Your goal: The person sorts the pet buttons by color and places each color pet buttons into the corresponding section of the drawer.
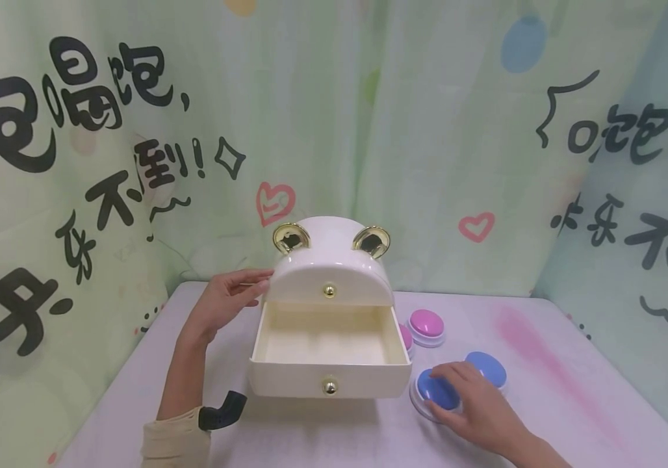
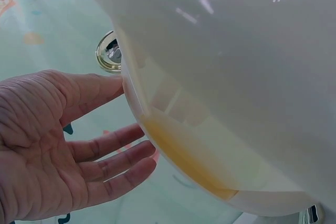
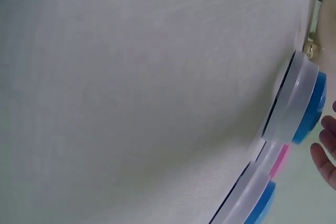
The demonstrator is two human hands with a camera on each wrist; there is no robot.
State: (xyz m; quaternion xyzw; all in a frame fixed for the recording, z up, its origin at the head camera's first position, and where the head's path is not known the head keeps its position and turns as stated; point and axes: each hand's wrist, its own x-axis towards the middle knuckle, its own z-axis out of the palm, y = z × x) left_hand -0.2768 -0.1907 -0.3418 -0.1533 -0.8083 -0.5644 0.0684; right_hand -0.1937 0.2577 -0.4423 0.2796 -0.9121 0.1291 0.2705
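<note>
A white box with gold-rimmed, ear-like discs point(image 1: 334, 270) stands in the middle of the table. Its lower drawer point(image 1: 287, 379) is pulled out and nothing lies in it. My left hand point(image 1: 225, 302) touches the box's left side with fingers extended; in the left wrist view the thumb and fingertips of that hand point(image 2: 58, 150) meet the curved edge. On the right, my right hand point(image 1: 480, 409) hovers over a round white-based piece with a blue domed top point(image 1: 436, 389). Loosely bent fingers point(image 3: 326, 167) appear just off that blue top in the right wrist view.
A second blue-topped round piece point(image 1: 488, 369) sits behind the right hand. Two pink-topped ones stand farther back, one point(image 1: 426, 323) in full view and the other point(image 1: 405, 338) partly hidden by the drawer. A printed curtain point(image 1: 427, 162) surrounds the white table point(image 1: 310, 442).
</note>
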